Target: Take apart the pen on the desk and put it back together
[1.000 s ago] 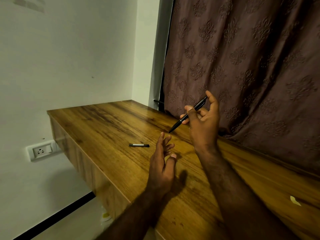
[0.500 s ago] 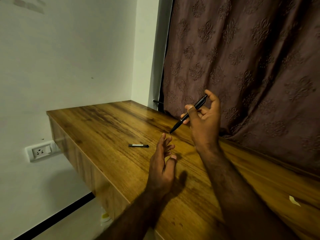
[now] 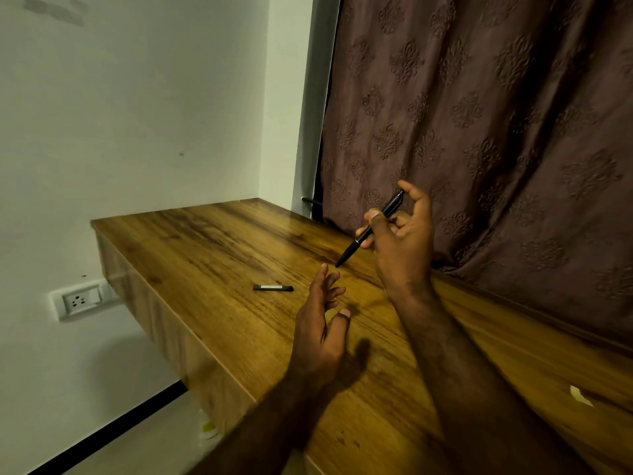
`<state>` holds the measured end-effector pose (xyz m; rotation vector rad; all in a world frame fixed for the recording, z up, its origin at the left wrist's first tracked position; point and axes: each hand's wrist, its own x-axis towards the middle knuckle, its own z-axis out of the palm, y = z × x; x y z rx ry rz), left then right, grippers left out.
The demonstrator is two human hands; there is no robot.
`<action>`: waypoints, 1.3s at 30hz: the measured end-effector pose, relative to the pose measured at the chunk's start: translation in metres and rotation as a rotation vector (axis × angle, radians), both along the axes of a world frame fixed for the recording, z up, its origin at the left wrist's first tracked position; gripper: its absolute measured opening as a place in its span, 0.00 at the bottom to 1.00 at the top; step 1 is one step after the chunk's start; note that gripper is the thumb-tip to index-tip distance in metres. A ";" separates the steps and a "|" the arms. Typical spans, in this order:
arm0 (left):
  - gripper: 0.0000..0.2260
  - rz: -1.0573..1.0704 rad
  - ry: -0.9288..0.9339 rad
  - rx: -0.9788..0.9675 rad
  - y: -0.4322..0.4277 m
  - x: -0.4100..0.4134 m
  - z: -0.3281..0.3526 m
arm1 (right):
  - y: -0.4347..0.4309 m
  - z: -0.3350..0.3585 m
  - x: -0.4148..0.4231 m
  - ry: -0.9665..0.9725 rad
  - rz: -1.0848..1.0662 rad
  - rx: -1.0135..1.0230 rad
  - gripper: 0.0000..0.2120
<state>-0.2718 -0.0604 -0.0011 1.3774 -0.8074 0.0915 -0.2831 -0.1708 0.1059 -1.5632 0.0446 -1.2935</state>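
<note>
Above the wooden desk [image 3: 212, 255] a black pen [image 3: 371, 231] is pinched tip-down in the right hand [image 3: 400, 248], while the left hand [image 3: 322, 323] is held open and empty near a small black pen part [image 3: 273, 287] lying apart, so reassembly is judged unfinished.

Almost nothing shifts. My right hand [image 3: 402, 245] has tipped the pen [image 3: 370, 229] slightly, its tip now nearer my left hand's fingers [image 3: 323, 279].

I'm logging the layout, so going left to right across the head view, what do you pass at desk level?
wall socket → small black pen piece on the desk → left hand → right hand holding the pen → paper scrap
</note>
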 end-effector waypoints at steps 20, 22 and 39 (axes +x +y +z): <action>0.29 0.006 -0.021 0.006 -0.001 0.001 -0.002 | 0.005 0.007 -0.006 0.040 0.018 -0.051 0.26; 0.29 0.008 -0.020 0.000 -0.002 0.001 -0.002 | 0.004 0.008 -0.006 0.039 0.008 -0.051 0.24; 0.29 0.022 -0.034 0.012 -0.003 0.003 -0.006 | 0.001 0.007 -0.007 0.032 0.011 -0.055 0.22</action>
